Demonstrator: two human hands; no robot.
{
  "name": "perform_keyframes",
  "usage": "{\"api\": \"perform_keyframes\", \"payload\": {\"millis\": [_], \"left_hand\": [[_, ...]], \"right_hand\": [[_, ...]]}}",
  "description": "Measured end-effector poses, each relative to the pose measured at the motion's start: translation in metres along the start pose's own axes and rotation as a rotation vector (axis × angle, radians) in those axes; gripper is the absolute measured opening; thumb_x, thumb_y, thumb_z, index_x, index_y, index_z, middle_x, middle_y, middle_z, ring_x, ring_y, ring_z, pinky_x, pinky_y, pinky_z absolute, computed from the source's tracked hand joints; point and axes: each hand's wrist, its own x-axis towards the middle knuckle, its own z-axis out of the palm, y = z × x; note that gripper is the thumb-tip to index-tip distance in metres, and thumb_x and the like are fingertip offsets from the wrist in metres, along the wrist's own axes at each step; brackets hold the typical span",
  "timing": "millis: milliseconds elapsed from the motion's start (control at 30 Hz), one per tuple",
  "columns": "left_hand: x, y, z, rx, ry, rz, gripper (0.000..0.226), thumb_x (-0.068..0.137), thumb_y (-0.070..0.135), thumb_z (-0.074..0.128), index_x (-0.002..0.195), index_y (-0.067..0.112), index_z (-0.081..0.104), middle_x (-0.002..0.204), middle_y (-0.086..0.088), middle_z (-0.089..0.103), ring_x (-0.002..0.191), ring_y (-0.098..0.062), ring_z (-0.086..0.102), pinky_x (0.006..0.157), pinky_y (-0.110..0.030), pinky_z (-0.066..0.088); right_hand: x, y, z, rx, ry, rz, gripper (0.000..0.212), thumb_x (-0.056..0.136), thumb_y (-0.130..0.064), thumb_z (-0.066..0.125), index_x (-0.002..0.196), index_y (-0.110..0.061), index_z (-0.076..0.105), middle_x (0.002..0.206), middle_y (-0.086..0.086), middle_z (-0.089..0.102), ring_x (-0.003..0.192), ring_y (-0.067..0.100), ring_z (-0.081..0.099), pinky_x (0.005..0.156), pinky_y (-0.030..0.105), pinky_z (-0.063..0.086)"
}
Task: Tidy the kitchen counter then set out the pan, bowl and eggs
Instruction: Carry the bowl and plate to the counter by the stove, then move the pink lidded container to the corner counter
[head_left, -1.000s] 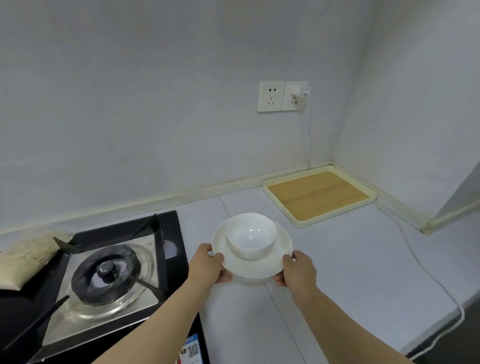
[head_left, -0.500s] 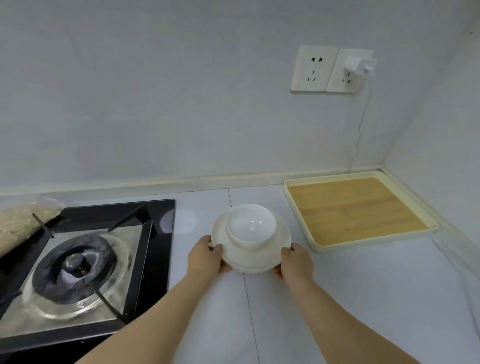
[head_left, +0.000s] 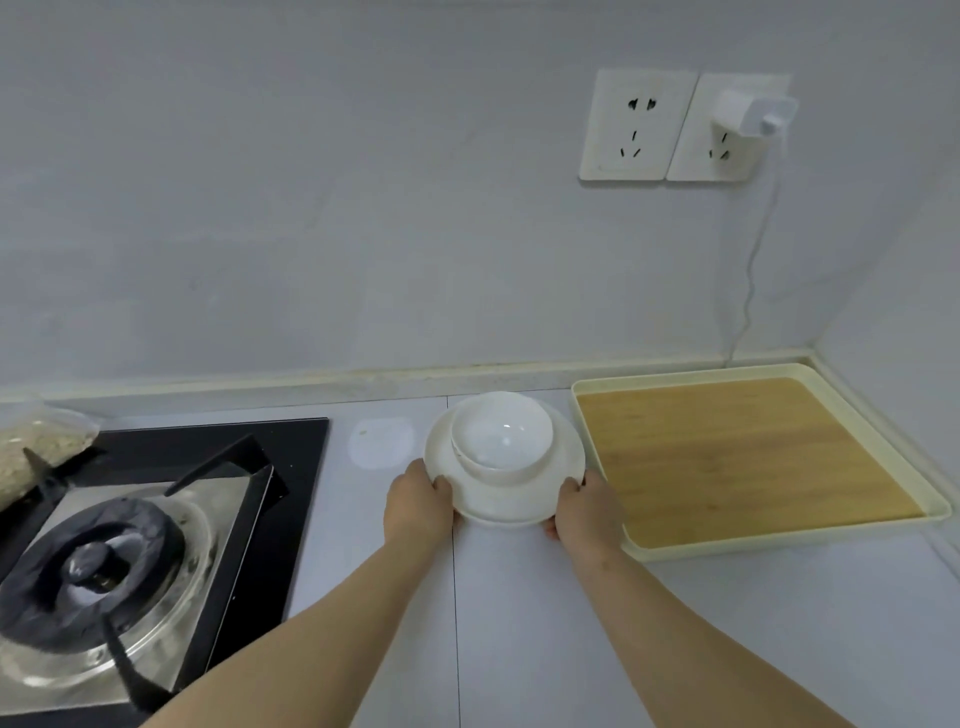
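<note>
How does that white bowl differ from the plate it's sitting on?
The bowl is deep and narrower; the plate is wide and shallow. The bowl sits on the plate, toward its far side, while the plate bears it. The left hand and right hand grip the plate's rim; neither touches the bowl. Both are plain white.

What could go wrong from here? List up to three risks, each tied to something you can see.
1. The bowl sits loose on the plate, off centre; a tilt could slide it off.
2. The left hand and right hand hold the plate only at its rim, so the grip might slip.
3. The right hand is close to the tray; setting the plate down could knock the tray's edge.
</note>
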Motion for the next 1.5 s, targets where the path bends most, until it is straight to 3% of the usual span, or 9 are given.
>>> {"api": "perform_keyframes", "payload": {"millis": [100,400,533,700,833,1033,1133,1267,1500], "left_hand": [[0.009,0.01,0.004,-0.066,0.0,-0.014,0.012,0.091,0.01,0.039,0.096,0.007,0.049,0.093,-0.014,0.061,0.085,-0.034,0.061,0.079,-0.041,0.053],[0.011,0.018,0.013,-0.155,-0.013,-0.032,0.026,0.095,0.014,0.04,0.118,0.004,0.048,0.101,-0.008,0.056,0.08,-0.025,0.059,0.07,-0.029,0.05],[0.003,0.023,0.016,-0.271,-0.07,-0.067,0.021,0.094,0.009,0.036,0.114,0.01,0.044,0.109,-0.016,0.056,0.057,-0.017,0.057,0.035,-0.01,0.04],[0.003,0.022,0.014,-0.435,-0.19,-0.129,0.033,0.088,0.004,0.037,0.12,0.008,0.04,0.1,-0.024,0.061,0.065,-0.027,0.06,0.05,-0.027,0.055],[-0.004,0.016,0.003,-0.551,-0.277,-0.202,0.067,0.092,0.009,0.045,0.148,0.021,0.009,0.088,-0.008,0.058,0.073,-0.022,0.058,0.07,-0.032,0.056],[-0.034,-0.002,-0.022,-0.629,-0.169,-0.255,0.031,0.094,0.01,0.046,0.125,0.008,0.048,0.092,0.0,0.053,0.08,-0.022,0.061,0.071,-0.031,0.053],[-0.053,-0.015,-0.04,-0.67,-0.124,-0.23,0.022,0.095,0.007,0.044,0.115,0.008,0.054,0.09,-0.003,0.056,0.076,-0.019,0.06,0.069,-0.029,0.052],[-0.081,-0.04,-0.073,-0.735,0.016,-0.23,0.019,0.096,0.008,0.044,0.11,0.01,0.056,0.087,-0.003,0.058,0.075,-0.017,0.06,0.072,-0.029,0.051],[-0.141,-0.11,-0.172,-0.858,0.281,-0.254,0.017,0.097,0.008,0.043,0.106,0.013,0.056,0.084,-0.002,0.059,0.068,-0.014,0.06,0.065,-0.024,0.05]], "right_hand": [[0.01,-0.001,0.009,-0.017,0.031,0.001,0.028,0.094,-0.012,0.038,0.109,0.001,0.056,0.104,0.021,0.063,0.092,0.039,0.064,0.082,0.048,0.054],[0.022,0.001,0.01,0.013,0.093,0.015,0.03,0.094,-0.007,0.036,0.11,0.007,0.057,0.103,0.022,0.064,0.092,0.034,0.061,0.07,0.031,0.041],[0.017,0.0,0.011,0.053,0.153,0.031,0.032,0.094,-0.005,0.035,0.113,0.007,0.057,0.111,0.022,0.062,0.096,0.032,0.057,0.075,0.031,0.039],[0.01,-0.002,0.013,0.192,0.124,0.086,0.036,0.089,-0.003,0.036,0.119,-0.001,0.056,0.109,0.017,0.063,0.09,0.029,0.057,0.074,0.034,0.045],[0.003,-0.005,0.009,0.259,0.037,0.086,0.039,0.082,-0.005,0.04,0.12,-0.004,0.049,0.096,0.009,0.053,0.08,0.023,0.046,0.063,0.03,0.037],[-0.043,-0.01,0.001,0.297,0.095,-0.008,0.023,0.087,0.001,0.043,0.106,-0.012,0.046,0.097,0.006,0.052,0.084,0.023,0.049,0.069,0.029,0.039],[-0.07,-0.007,0.014,0.265,0.001,-0.013,0.025,0.09,-0.004,0.043,0.113,-0.009,0.052,0.101,0.003,0.055,0.094,0.026,0.056,0.078,0.033,0.043],[-0.109,-0.012,0.049,0.202,-0.206,-0.097,0.017,0.088,-0.004,0.044,0.085,-0.017,0.055,0.094,0.006,0.061,0.095,0.03,0.06,0.083,0.037,0.047],[-0.225,-0.031,0.117,0.088,-0.592,-0.246,0.027,0.089,-0.006,0.043,0.075,-0.028,0.051,0.081,-0.001,0.061,0.079,0.021,0.057,0.075,0.035,0.047]]}}
